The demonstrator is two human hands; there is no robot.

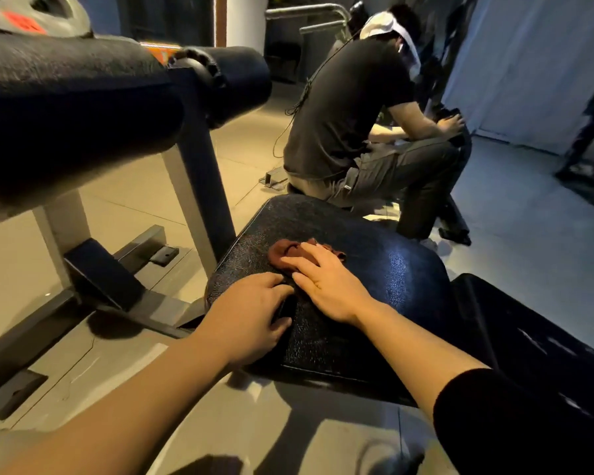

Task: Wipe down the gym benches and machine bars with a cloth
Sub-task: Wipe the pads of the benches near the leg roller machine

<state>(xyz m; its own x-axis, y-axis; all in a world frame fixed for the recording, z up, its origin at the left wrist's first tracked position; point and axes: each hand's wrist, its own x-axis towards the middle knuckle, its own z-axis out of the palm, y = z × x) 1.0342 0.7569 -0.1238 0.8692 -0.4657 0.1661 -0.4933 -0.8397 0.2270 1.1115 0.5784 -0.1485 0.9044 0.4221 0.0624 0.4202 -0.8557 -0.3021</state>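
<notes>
A black padded bench seat [384, 269] fills the middle of the view. On it lies a crumpled reddish-brown cloth [282, 253]. My right hand [326, 286] lies flat on the cloth with straight fingers, pressing it onto the pad. My left hand [251, 317] sits beside it at the seat's left edge, fingers curled over the rim of the pad. A second black pad [528, 337] slopes away at the right.
Black foam roller pads [83, 108] on a grey steel frame [199, 186] stand close at the left, with a weight plate [48, 12] above. A person [364, 121] crouches just beyond the bench. Tiled floor [134, 200] lies around.
</notes>
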